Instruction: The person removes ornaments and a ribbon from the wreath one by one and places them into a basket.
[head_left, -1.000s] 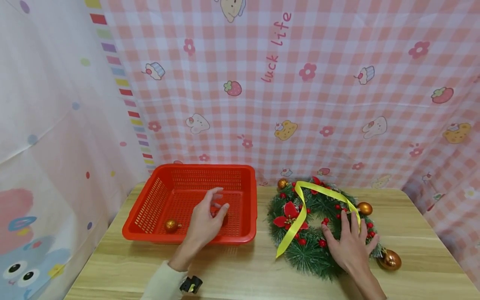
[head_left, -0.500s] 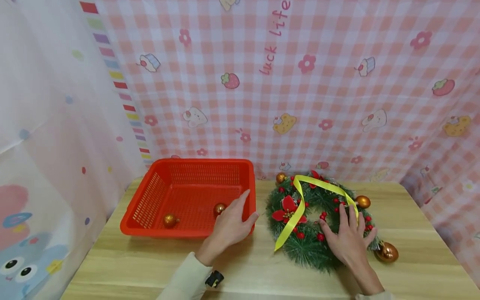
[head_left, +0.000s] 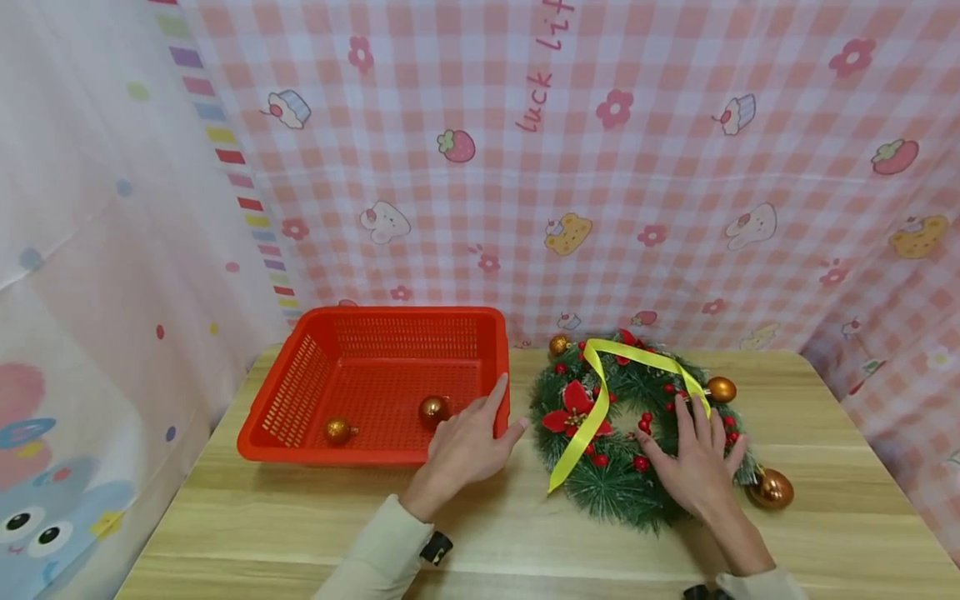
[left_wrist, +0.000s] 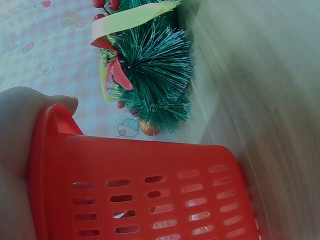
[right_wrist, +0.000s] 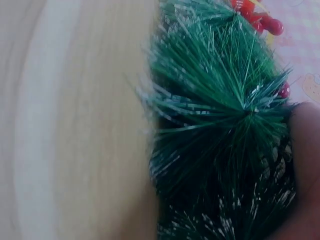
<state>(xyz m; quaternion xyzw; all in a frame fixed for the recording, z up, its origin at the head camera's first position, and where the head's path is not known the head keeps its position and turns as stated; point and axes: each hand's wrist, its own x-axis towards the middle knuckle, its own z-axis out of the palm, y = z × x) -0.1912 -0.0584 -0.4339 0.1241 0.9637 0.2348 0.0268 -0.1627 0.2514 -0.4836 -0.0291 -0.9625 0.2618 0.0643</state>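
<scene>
The green pine wreath [head_left: 626,433] is pressed flat by the spread right hand [head_left: 697,471]; the red plastic basket [head_left: 375,387] corner is touched by the left hand [head_left: 465,446] (fingers straight, nothing gripped). It should be held steady.

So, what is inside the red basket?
Two gold balls lie on the floor of the red basket. The left hand rests at its near right corner and covers a bit of the floor there.

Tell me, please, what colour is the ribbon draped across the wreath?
Yellow: the ribbon lies over the wreath, clearest in the head view.
</scene>
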